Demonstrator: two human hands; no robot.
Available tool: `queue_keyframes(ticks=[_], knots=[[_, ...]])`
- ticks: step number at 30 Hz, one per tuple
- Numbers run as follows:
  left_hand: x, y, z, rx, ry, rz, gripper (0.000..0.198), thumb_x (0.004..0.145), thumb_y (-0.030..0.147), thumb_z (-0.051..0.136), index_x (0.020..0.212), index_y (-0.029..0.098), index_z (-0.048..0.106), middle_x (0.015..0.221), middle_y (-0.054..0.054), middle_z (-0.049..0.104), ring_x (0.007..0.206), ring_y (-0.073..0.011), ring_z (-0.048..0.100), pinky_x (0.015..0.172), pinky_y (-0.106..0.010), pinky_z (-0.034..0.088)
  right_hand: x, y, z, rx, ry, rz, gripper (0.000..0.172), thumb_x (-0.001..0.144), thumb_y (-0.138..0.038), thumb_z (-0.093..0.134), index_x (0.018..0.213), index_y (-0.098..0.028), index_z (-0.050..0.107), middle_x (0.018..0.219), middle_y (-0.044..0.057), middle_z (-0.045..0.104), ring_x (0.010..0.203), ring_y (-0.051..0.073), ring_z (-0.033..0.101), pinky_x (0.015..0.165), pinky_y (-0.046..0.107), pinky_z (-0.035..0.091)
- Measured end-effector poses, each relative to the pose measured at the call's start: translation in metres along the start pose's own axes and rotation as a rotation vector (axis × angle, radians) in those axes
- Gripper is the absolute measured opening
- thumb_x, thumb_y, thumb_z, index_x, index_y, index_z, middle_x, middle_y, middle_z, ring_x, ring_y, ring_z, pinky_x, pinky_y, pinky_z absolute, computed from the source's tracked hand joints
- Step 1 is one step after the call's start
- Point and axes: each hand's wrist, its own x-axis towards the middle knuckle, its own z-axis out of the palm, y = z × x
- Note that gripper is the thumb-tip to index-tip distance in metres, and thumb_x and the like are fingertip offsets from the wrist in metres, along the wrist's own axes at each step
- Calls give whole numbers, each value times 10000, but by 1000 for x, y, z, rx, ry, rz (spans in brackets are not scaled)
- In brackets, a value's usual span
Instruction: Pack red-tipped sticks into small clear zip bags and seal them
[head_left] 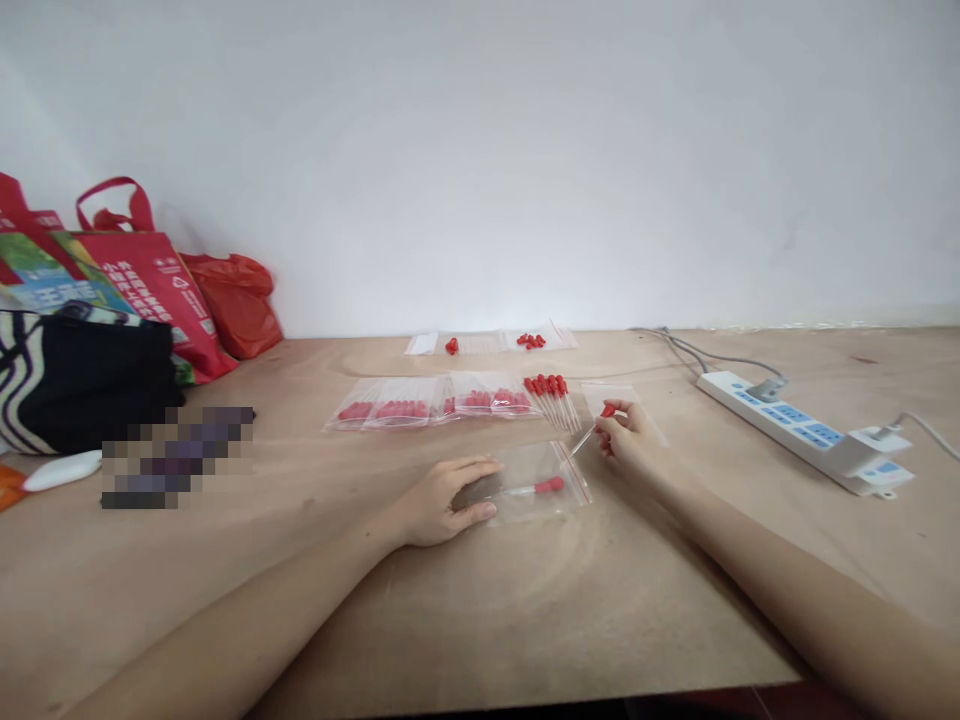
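My left hand (448, 498) rests on the open end of a clear zip bag (559, 500) lying on the wooden table (480, 610); its fingers curl over the bag's left edge. One red-capped glass dropper (538, 488) lies inside the bag. My right hand (628, 437) pinches another red-capped dropper (596, 425) just above the bag's right corner. A loose bunch of droppers (553, 396) lies close behind, beside a row of filled bags (431, 404).
More bags and loose red caps (531, 341) lie near the wall. A white power strip (806, 432) with cables sits to the right. Red shopping bags (161, 285), a black striped bag (82, 375) and a white object (60, 470) stand at the left.
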Motion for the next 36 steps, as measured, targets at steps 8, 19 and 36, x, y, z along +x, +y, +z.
queue_keyframes(ticks=[8,19,36], knots=[[-1,0,0,-12,17,-14,492,800,347,531,1255,228,387,1298,-66,443,1171,-233,430,983,-406,345,-20,1,12,145,-183,120,275,654,-322,559,824,-234,361,664,-36,549,442,74,469,386,196,373],[-1,0,0,-22,20,-11,499,802,338,531,1266,240,376,1299,-53,442,1168,-233,433,985,-404,349,-18,-2,2,-78,-519,25,345,581,-440,685,722,-186,500,454,-84,456,345,26,294,334,154,218],[2,1,0,-24,37,15,328,789,322,535,1088,198,480,1225,-81,502,1132,-216,467,952,-373,373,-9,4,7,-352,-593,-366,210,698,-391,586,696,-200,673,799,38,582,738,152,542,679,287,442]])
